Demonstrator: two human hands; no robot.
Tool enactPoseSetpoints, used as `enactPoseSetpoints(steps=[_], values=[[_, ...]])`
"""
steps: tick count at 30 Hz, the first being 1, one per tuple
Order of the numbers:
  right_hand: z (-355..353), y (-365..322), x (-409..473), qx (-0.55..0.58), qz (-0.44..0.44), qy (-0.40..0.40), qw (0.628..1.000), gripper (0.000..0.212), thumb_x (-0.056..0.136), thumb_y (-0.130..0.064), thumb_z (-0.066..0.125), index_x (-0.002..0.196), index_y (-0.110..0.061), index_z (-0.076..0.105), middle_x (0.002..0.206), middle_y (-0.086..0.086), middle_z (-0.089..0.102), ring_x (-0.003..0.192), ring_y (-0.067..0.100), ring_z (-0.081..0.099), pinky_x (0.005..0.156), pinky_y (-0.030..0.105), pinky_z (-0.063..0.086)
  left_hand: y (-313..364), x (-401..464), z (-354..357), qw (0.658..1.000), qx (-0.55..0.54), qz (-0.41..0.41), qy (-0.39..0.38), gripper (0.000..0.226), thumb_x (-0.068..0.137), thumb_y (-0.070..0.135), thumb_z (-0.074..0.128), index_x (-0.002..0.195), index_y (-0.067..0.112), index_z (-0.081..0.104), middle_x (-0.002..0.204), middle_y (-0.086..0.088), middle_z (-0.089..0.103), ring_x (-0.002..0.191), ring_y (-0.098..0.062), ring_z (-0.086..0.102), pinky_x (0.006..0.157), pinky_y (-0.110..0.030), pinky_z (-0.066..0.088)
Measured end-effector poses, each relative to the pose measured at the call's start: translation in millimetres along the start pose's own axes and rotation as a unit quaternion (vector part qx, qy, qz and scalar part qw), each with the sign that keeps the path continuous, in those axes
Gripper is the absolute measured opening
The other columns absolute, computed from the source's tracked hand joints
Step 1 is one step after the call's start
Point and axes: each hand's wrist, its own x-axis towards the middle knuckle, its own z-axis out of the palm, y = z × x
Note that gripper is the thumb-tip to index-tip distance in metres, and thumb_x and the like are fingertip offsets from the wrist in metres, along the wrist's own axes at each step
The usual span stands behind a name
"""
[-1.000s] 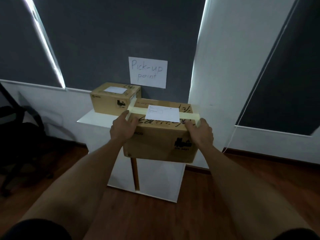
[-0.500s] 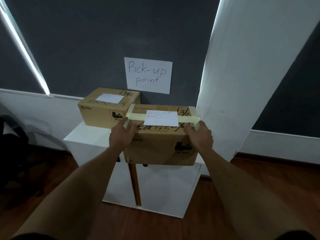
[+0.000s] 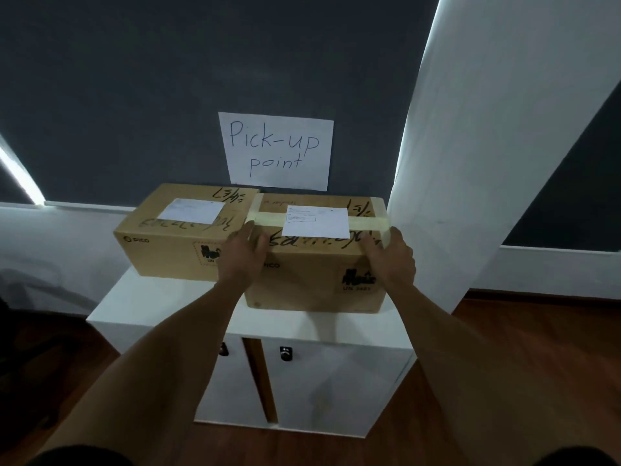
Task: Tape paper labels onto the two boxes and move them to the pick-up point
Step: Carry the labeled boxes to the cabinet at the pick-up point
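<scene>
Second box (image 3: 312, 277) now on the cabinet (image 3: 161, 301) beside the first box (image 3: 174, 243), left hand (image 3: 243, 255) and right hand (image 3: 391, 260) still gripping.

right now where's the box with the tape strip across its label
In the head view the taped box sits right of centre on the white cabinet, held between both hands beside the other box, under the pick-up point sign.

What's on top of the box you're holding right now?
On the right box: a white paper label under a tape strip, and black scribbles, partly covered by the label.
</scene>
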Motion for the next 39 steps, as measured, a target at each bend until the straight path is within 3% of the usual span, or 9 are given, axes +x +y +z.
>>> enactPoseSetpoints(steps=[2,7,19,24,29,35,39], values=[[7,-5,7,-0.002,0.007,0.001,1.000,0.069,0.094,-0.065,0.056,0.141,-0.016,0.044,0.132,0.010,0.060,0.120,0.035,0.059,0.094,0.043,0.047,-7,13,3,0.999,0.034,0.037,0.008,0.053,0.101,0.048,0.042,0.132,0.009,0.061,0.122,-0.018,0.068,0.114,-0.038,0.061,0.099,-0.049,0.049],[20,-14,18,0.008,0.026,0.005,1.000,0.071,0.095,-0.064,0.055,0.146,-0.017,0.040,0.137,0.009,0.058,0.123,0.033,0.057,0.096,0.045,0.047,-21,46,5,0.997,0.066,0.035,-0.024,0.052,0.101,0.048,0.042,0.142,0.018,0.053,0.142,-0.012,0.059,0.132,-0.035,0.050,0.111,-0.053,0.037],[41,-21,44,0.073,0.037,0.022,0.996,0.076,0.094,-0.063,0.059,0.152,-0.019,0.039,0.146,0.007,0.053,0.133,0.033,0.052,0.106,0.046,0.044,-32,83,16,0.998,0.027,0.030,-0.040,0.055,0.100,0.056,0.044,0.147,0.026,0.046,0.147,-0.004,0.057,0.135,-0.029,0.050,0.116,-0.056,0.030],[45,-20,53,0.074,0.024,0.022,0.997,0.069,0.095,-0.062,0.058,0.148,-0.019,0.044,0.138,0.006,0.058,0.125,0.031,0.057,0.095,0.038,0.046,-30,90,19,0.999,0.032,0.028,-0.028,0.052,0.101,0.050,0.046,0.147,0.027,0.048,0.147,-0.002,0.056,0.136,-0.027,0.048,0.118,-0.053,0.020],[50,-17,61,0.063,0.032,0.027,0.997,0.069,0.094,-0.066,0.056,0.145,-0.021,0.045,0.127,0.000,0.059,0.116,0.023,0.058,0.097,0.041,0.048,-31,92,23,0.999,0.014,0.030,-0.015,0.050,0.101,0.046,0.047,0.146,0.026,0.049,0.147,-0.002,0.056,0.134,-0.027,0.050,0.118,-0.052,0.022],[53,-12,65,0.044,0.027,0.032,0.998,0.077,0.082,-0.082,0.049,0.131,-0.023,0.049,0.119,0.001,0.064,0.108,0.027,0.063,0.094,0.048,0.055,-33,92,24,0.999,0.029,0.041,-0.011,0.050,0.101,0.048,0.046,0.146,0.026,0.049,0.144,-0.006,0.058,0.133,-0.029,0.051,0.117,-0.053,0.024],[50,-18,61,0.014,0.025,0.034,0.999,0.070,0.091,-0.072,0.051,0.139,-0.021,0.047,0.119,-0.008,0.054,0.112,0.017,0.055,0.099,0.048,0.050,-36,94,24,0.998,0.045,0.039,-0.028,0.051,0.101,0.052,0.043,0.146,0.028,0.045,0.136,-0.011,0.061,0.129,-0.033,0.052,0.116,-0.052,0.025]])
